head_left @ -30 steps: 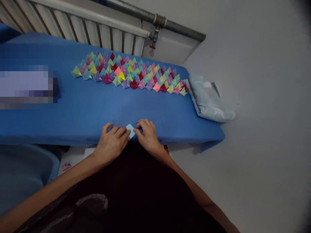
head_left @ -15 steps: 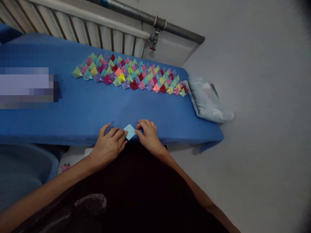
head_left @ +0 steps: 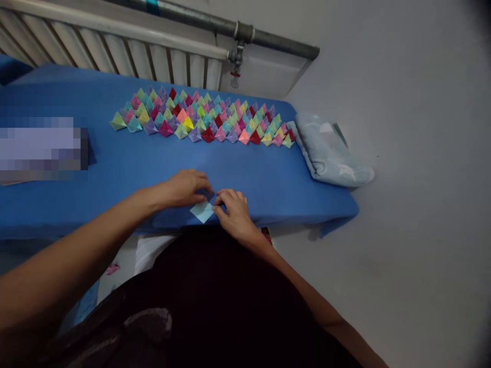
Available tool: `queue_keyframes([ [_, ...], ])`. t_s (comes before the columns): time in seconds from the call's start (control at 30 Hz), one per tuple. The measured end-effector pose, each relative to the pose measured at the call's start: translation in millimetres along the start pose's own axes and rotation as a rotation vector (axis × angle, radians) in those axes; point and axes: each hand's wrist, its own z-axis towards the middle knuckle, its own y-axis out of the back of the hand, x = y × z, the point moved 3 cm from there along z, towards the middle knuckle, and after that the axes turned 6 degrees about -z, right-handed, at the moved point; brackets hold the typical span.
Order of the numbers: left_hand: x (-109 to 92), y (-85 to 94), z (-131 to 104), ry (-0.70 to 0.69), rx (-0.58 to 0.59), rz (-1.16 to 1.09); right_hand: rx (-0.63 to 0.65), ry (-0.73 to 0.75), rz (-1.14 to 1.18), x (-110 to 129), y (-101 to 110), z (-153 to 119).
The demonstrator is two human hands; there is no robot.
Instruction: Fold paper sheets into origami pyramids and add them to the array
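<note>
A small light blue square of folding paper (head_left: 201, 212) lies turned like a diamond at the near edge of the blue-covered table. My right hand (head_left: 233, 213) pinches its right corner between thumb and curled index finger. Over the paper's upper side, my left hand (head_left: 187, 187) reaches in from the left with bent fingers. Its thumb is at the upper edge of the sheet, and a gap shows between thumb and fingertips. Behind both hands stand rows of folded paper pieces (head_left: 207, 134) in many colours, pointed at the top.
The blue cloth (head_left: 153, 158) covers the long table. A folded light blue blanket (head_left: 326, 153) lies at its right end, against the wall. Behind the table are a white radiator (head_left: 141, 59) and a metal pipe (head_left: 284, 43). A blurred-out object (head_left: 38, 148) sits at left.
My left hand has lifted off the paper's left side and moved up to its upper edge. My right hand keeps its pinch on the right corner. The view has shifted slightly.
</note>
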Motion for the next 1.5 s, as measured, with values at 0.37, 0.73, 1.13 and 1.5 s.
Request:
queue_keyframes([
  [0.37, 4, -9.1, 13, 0.230, 0.259, -0.271, -0.252, -0.059, 0.333, -11, 3, -7],
  [0.73, -12, -13.7, -30, 0.467, -0.434, -1.221, 0.032, -0.304, 0.967, 14, 9, -7],
  [1.13, -20, -7.0, -37, 0.358, -0.272, -1.059, 0.130, -0.287, 0.828, 13, 12, -6],
  [1.5, -9, -15.6, -35, 0.235, -0.215, -0.815, 0.044, -0.086, 0.594, 10, 14, 2],
])
